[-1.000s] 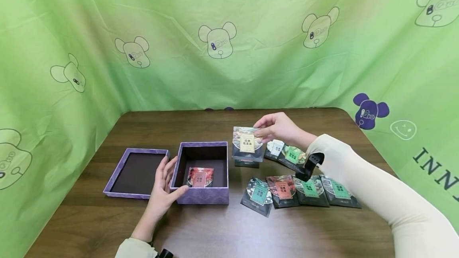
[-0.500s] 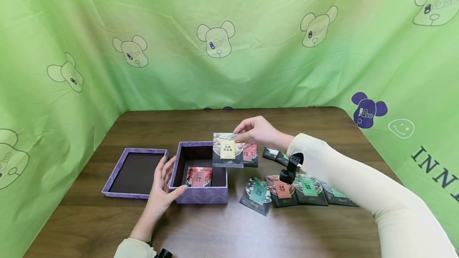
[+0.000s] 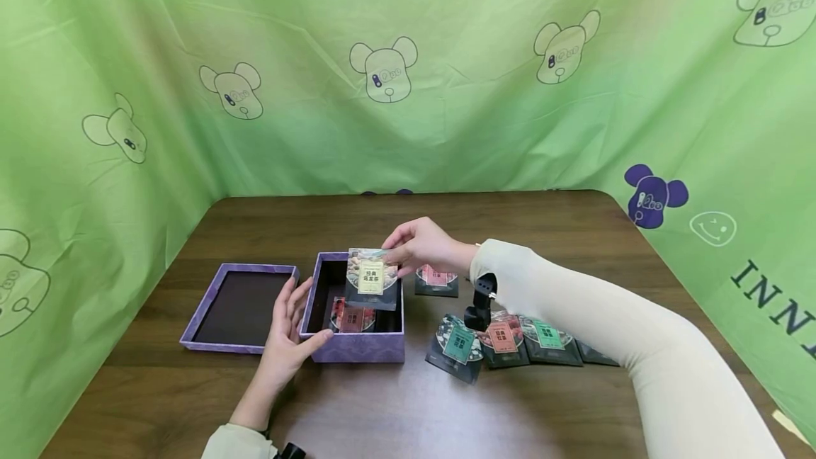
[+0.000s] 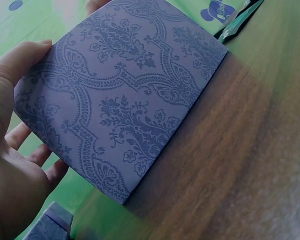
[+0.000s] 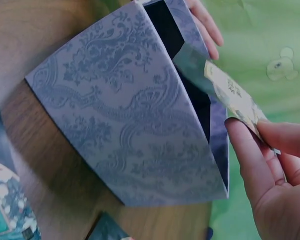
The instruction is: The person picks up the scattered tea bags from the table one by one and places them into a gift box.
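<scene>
My right hand [image 3: 426, 245] pinches the upper right corner of a tea sachet [image 3: 372, 279] with a pale yellow label. In the head view the sachet is over the right part of the purple patterned box [image 3: 360, 348]. From the right wrist, the sachet's [image 5: 235, 92] lower end slants down into the box opening. A red tea sachet [image 3: 347, 319] lies inside, partly hidden by the held one. My left hand [image 3: 287, 346] holds the box at its near left corner, thumb at the front rim and fingers along the left side; the left wrist view shows the box's patterned wall [image 4: 122, 95].
Left of the box lies its purple-edged lid [image 3: 242, 309], dark inside up. A red-labelled sachet [image 3: 436, 282] sits right of the box. Nearer, several sachets [image 3: 455, 349] lie in a row, partly under the right forearm. The wooden table [image 3: 306, 225] meets a green curtain behind.
My right hand has carried the yellow-labelled tea sachet leftward and lower, from above the red-labelled sachet to the box opening. The left hand stays at the box.
</scene>
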`<state>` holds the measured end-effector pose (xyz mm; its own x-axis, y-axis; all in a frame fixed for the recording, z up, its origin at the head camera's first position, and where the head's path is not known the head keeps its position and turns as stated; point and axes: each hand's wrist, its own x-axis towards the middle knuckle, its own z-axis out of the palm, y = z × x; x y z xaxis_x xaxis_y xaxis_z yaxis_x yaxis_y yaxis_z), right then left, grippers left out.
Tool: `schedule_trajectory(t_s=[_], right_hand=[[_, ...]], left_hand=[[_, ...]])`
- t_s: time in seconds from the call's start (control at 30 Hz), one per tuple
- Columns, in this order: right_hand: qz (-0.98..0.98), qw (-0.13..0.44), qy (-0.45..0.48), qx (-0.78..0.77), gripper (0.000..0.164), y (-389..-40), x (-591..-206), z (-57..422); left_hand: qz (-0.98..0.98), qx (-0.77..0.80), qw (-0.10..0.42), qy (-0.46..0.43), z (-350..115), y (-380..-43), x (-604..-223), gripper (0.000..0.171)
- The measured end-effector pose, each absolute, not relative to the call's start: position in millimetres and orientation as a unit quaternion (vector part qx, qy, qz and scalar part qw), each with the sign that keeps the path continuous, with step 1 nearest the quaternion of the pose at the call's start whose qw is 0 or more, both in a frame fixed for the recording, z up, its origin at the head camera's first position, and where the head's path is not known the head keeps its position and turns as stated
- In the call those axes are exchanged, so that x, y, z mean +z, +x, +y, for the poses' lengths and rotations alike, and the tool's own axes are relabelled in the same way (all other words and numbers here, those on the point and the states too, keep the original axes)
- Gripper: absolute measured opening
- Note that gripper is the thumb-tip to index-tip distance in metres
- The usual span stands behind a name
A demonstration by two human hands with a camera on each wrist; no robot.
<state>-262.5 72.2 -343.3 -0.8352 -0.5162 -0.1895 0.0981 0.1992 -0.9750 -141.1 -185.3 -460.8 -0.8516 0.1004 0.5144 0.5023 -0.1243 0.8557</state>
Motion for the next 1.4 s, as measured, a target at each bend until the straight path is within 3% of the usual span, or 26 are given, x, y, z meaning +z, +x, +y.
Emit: schedule_trajectory(t_s=[0.63, 1.4], right_hand=[[0.738, 0.323, -0.11, -0.582, 0.013, -255, -357, 31], [0.808, 0.384, -0.182, -0.408, 0.045, -252, -334, 30]], left_hand=[[-0.637, -0.718, 0.146, -0.24, -184, -140, -461, 0.099], [-0.64, -0.719, 0.142, -0.233, -184, -139, -459, 0.099]])
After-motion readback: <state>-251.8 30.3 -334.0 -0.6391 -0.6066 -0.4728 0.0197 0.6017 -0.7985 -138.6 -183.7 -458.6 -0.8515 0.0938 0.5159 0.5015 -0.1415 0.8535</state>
